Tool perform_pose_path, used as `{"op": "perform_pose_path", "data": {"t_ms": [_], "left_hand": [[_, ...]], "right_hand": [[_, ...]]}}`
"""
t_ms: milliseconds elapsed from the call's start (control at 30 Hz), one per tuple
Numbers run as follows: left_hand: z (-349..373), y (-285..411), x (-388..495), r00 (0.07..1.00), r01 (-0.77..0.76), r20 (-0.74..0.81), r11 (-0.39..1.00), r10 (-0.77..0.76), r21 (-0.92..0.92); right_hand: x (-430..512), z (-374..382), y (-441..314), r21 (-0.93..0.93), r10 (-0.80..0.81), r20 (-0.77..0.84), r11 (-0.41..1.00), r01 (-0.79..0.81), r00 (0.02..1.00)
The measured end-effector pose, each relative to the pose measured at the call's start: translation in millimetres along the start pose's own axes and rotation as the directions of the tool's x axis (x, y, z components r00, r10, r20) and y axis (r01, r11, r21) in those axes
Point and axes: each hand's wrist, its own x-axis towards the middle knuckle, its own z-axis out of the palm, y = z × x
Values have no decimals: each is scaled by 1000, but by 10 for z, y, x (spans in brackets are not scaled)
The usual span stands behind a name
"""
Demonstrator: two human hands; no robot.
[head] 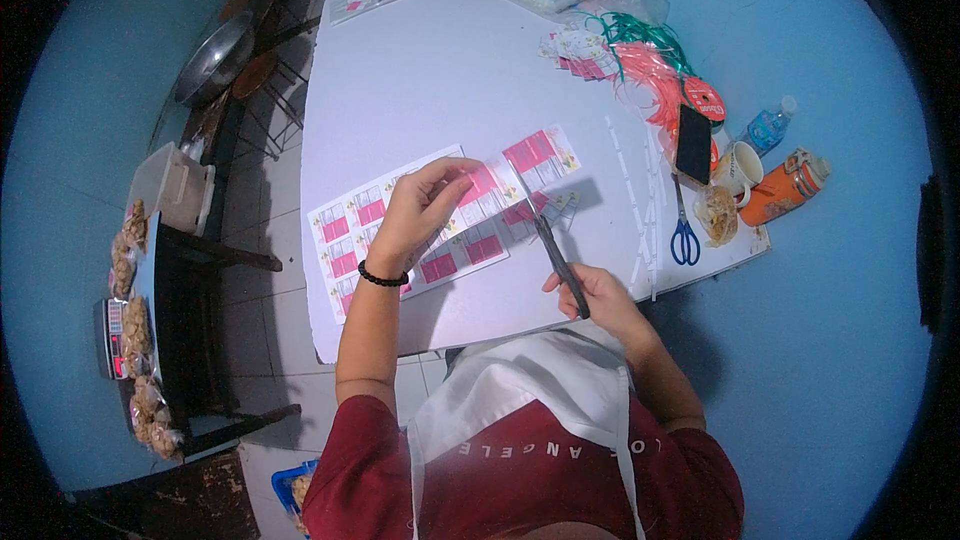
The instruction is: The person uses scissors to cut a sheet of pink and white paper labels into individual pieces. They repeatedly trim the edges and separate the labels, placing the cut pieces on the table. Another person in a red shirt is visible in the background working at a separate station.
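Observation:
My left hand, with a dark beaded bracelet at the wrist, pinches a strip of printed pink-and-white labels above the table. In my right hand is a pair of black-handled scissors. Their blades lie across the strip, between its last label and the rest. Under the strip, a larger sheet of the same labels rests on the white table, partly hidden by my left arm. A few cut labels lie below the blades.
Thin paper offcuts and blue-handled scissors lie to the right. Beyond them are a phone, a mug, an orange bottle and a water bottle. Farther back sit green ribbon, pink ribbon and a label pile.

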Motion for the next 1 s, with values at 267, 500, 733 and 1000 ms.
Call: {"op": "perform_pose_path", "data": {"t_ms": [267, 500, 733, 1000], "left_hand": [[100, -47, 26, 997, 9, 76, 996, -15, 88], [159, -120, 71, 981, 19, 192, 999, -26, 35], [99, -216, 109, 986, -60, 169, 914, -10, 402], [123, -615, -61, 927, -224, 90, 343, 365, 912]], "right_hand": [[56, 21, 88, -8, -1, -106, 1000, 0, 994], [70, -41, 161, 85, -26, -78, 996, 32, 997], [160, -128, 256, -36, 141, -177, 988, -149, 974], [166, -99, 296, 121, 271, 71, 953, -277, 960]]}}
